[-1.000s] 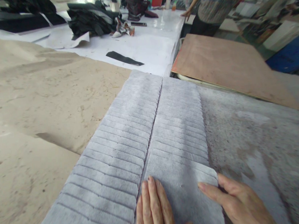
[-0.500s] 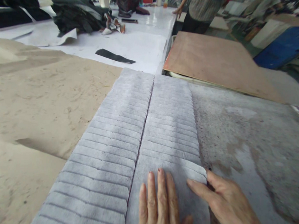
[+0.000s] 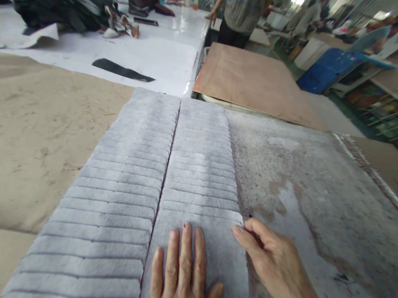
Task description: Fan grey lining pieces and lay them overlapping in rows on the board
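1. Both hands sit higher in view than a second ago, more of each wrist showing, and the camera has swung toward 2 o'clock, bringing the blue bin [image 3: 328, 69] further in.
2. Largest is the counter [image 3: 44, 130], covered in tan paper from 9 to 11 o'clock, with a mottled grey felt sheet [image 3: 321, 196] spreading toward 3 o'clock.
3. Across the middle lie two grey ribbed fur panels, the left panel [image 3: 115, 202] and the right panel [image 3: 200, 175], edges meeting along a dark seam [image 3: 168, 159] running toward 12 o'clock.
4. At 1 o'clock a plywood board [image 3: 248, 79] rests just beyond the felt; behind it another person [image 3: 245, 13] stands at the white table [image 3: 147, 49].
5. Flat on the right panel's near end, at 6 o'clock, lies the left hand [image 3: 182, 274], open, fingers together, pressing down and gripping nothing.
6. At 5 o'clock the right hand [image 3: 275, 265] curls loosely, thumb and forefinger pinching the right panel's outer corner.
7. Risk, as I judge it: a tug at that corner could slide the right panel away from the seam if the flat palm eases off, or rumple the ribs.
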The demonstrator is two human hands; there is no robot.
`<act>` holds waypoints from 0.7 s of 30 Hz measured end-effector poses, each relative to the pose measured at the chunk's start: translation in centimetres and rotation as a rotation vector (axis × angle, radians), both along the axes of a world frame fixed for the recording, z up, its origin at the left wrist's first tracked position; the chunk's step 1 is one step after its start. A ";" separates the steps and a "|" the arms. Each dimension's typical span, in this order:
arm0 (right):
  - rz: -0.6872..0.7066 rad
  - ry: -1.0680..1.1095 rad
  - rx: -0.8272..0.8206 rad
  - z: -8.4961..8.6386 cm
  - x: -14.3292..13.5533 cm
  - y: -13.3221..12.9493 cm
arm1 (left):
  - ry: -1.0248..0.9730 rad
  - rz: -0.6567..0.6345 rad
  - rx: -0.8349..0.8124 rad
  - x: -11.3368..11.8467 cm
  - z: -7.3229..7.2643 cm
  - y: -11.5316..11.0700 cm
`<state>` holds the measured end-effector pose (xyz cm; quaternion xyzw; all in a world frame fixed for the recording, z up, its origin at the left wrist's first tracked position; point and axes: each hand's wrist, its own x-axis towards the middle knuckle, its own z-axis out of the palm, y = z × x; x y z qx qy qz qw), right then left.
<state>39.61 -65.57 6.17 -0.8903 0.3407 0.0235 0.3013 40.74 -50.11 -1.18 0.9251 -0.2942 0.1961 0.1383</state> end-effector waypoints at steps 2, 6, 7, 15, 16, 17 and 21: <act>0.005 0.000 0.044 0.0 0.3 -0.1 | -0.010 -0.010 0.016 0.1 0.2 0.1; -0.016 0.000 0.092 0.0 0.8 -0.2 | 0.013 -0.018 0.036 0.2 0.6 0.2; -0.021 -0.001 0.094 0.0 0.8 -0.3 | 0.022 -0.022 0.041 0.2 0.6 0.3; 0.125 -0.084 -0.312 -1.0 0.2 -0.3 | 0.184 -0.014 0.013 0.0 1.4 0.1; 0.150 -0.150 -0.475 -1.0 0.1 -0.1 | 0.193 -0.011 0.009 -0.1 1.5 0.1; 0.184 -0.225 -0.621 -1.0 0.0 0.2 | 0.198 -0.010 0.007 -0.1 1.6 0.0; 0.504 -0.443 -0.766 -1.7 -0.4 1.2 | 0.181 -0.009 0.016 0.1 1.8 0.1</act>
